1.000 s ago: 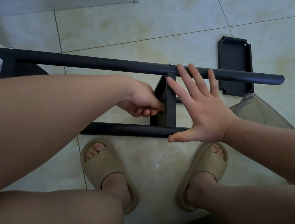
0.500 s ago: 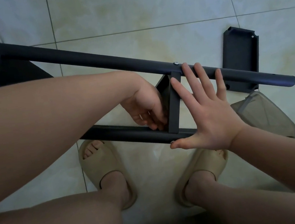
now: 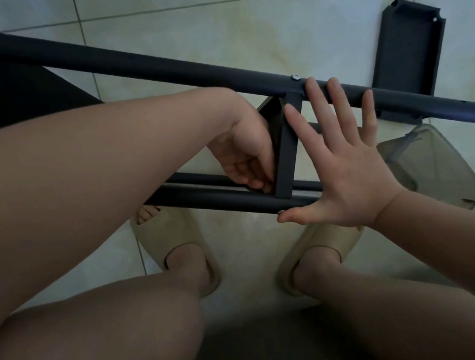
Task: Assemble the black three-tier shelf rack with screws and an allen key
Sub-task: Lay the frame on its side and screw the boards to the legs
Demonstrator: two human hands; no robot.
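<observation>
Left hand is sliding down the shelf to its corner on the lower pole, fingers curling round something hidden, while the right hand keeps bracing flat and spread beside it, probably seating a screw.

The person wore chunky beige moulded open-toed slide sandals: the left sandal lay just below the left hand, the right sandal just below the right hand. Forearms, knees and shins were bare.
</observation>
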